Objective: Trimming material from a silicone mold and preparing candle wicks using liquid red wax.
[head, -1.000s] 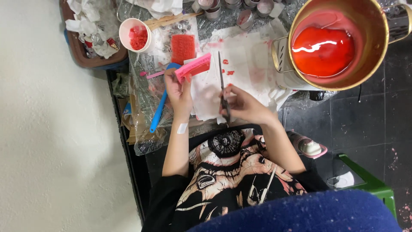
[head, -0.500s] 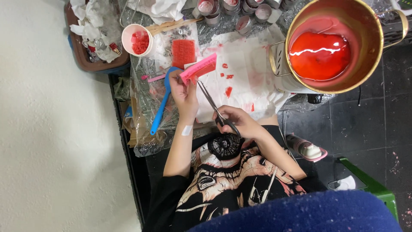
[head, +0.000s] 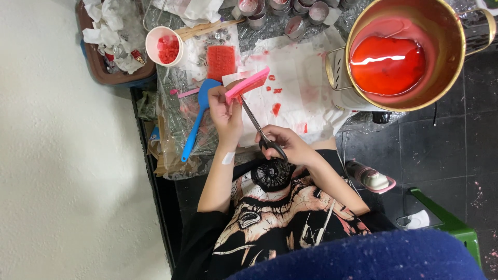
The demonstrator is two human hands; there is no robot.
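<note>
Pot [head: 456, 57] of red liquid beside paper [head: 301, 78]

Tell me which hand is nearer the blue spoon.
Left. The left hand, gripping a pink strip, sits just beside the blue spoon. The right hand, holding scissors, lies beyond the left hand, farther from the spoon.

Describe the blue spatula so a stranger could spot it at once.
Start at the big brass pot of red liquid, then cross the stained white paper to the left hand. The blue spatula lies just beyond: the only blue, long-handled tool.
</note>
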